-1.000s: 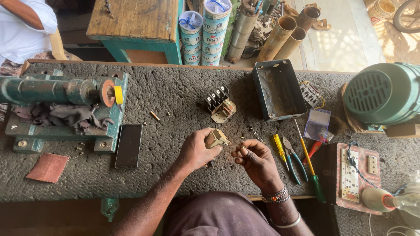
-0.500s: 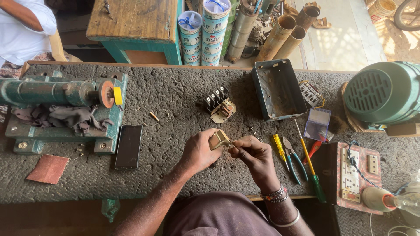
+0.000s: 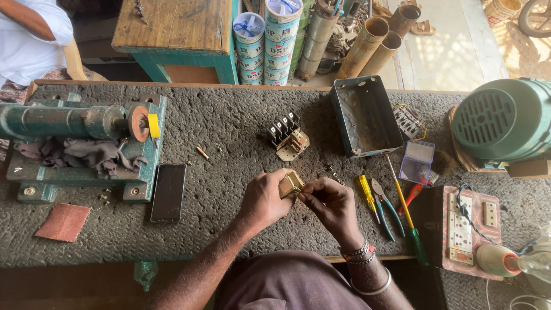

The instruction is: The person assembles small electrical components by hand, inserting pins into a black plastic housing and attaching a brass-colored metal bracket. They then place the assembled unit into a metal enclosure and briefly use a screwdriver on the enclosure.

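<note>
My left hand (image 3: pixel 264 200) grips a small brass-coloured metal part (image 3: pixel 290 183) above the grey textured bench (image 3: pixel 229 138). My right hand (image 3: pixel 327 204) pinches at the part's right edge with thumb and fingertips; whatever small piece sits between them is hidden. Both hands meet just in front of me, near the bench's front edge. A similar switch block with black terminals and a brass plate (image 3: pixel 288 138) lies further back on the bench.
A green winding machine with a rag (image 3: pixel 80 138) stands at left, a dark phone (image 3: pixel 168 192) and red sandpaper (image 3: pixel 62 221) beside it. An open metal box (image 3: pixel 364 115), screwdrivers and pliers (image 3: pixel 385 201), a socket board (image 3: pixel 468 224) and a green motor (image 3: pixel 505 117) lie at right. Another person's sleeve (image 3: pixel 28 34) shows top left.
My right hand has moved left to meet the left hand and now pinches the brass part; the part has been turned slightly in my left hand.
</note>
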